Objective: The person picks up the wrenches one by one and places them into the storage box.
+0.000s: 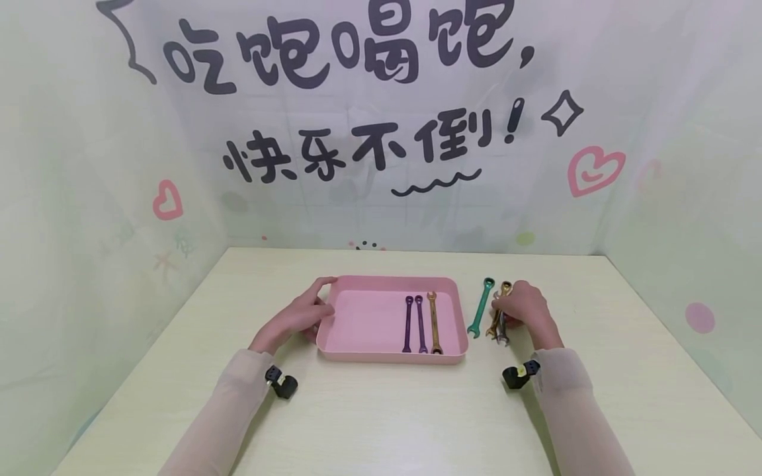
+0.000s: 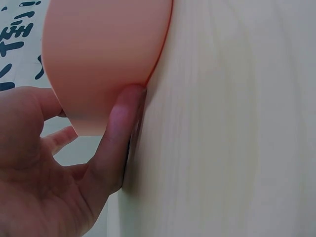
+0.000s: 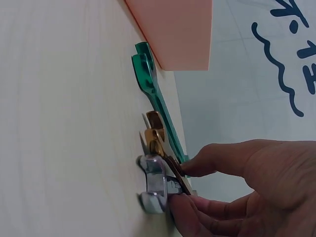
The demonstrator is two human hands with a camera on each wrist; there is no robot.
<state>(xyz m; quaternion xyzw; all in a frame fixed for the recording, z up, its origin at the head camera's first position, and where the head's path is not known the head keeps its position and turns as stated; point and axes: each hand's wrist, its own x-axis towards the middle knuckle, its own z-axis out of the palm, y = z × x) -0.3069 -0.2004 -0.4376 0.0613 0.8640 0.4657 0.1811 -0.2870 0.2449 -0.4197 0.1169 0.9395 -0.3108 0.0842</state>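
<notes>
A pink tray (image 1: pixel 393 282) sits mid-table with two purple wrenches (image 1: pixel 408 324) and a bronze wrench (image 1: pixel 434 322) lying inside at its right. My left hand (image 1: pixel 318 301) holds the tray's left end, its thumb (image 2: pixel 121 128) pressed along the outer wall of the tray (image 2: pixel 103 49). Right of the tray lie a green wrench (image 1: pixel 481 307), a gold wrench (image 1: pixel 505 289) and a silver wrench (image 1: pixel 503 337). My right hand (image 1: pixel 499 311) pinches the gold wrench (image 3: pixel 155 133) between finger and thumb, right against the silver wrench (image 3: pixel 154 190). The green wrench (image 3: pixel 158 94) lies untouched beside them.
The pale wooden table (image 1: pixel 381 410) is walled in by a light backdrop with dark lettering and pink hearts at the back and sides. Black wrist cameras (image 1: pixel 281 382) sit on both sleeved forearms.
</notes>
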